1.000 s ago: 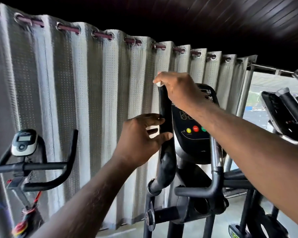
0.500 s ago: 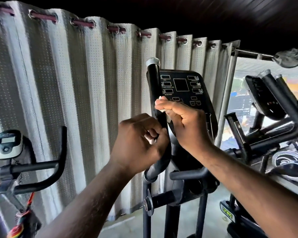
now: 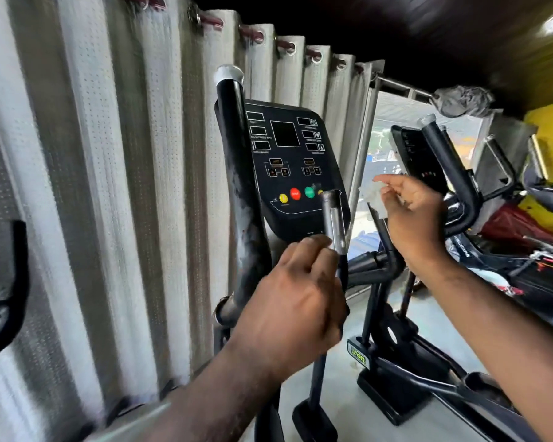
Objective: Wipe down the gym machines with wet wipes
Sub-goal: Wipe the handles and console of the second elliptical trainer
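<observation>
A black elliptical machine stands in front of me, with its console (image 3: 288, 161) facing me. Its tall left handlebar (image 3: 237, 161) looks streaked and damp. My left hand (image 3: 294, 301) grips the short silver handle post (image 3: 332, 218) just below the console's coloured buttons. To the right of the console, my right hand (image 3: 412, 218) is raised in the air and pinches a small white wet wipe (image 3: 369, 194) at its fingertips. That hand touches no part of the machine.
A grey curtain (image 3: 109, 186) hangs close behind the machine. A second elliptical (image 3: 444, 167) stands at the right, with red and yellow items behind it. Another machine's black handlebar (image 3: 10, 282) juts in at the left edge. Pale floor (image 3: 348, 397) shows below.
Both hands left the tall left handlebar. My left hand dropped to the short silver handle post and gripped it. My right hand swung right of the console with the wipe.
</observation>
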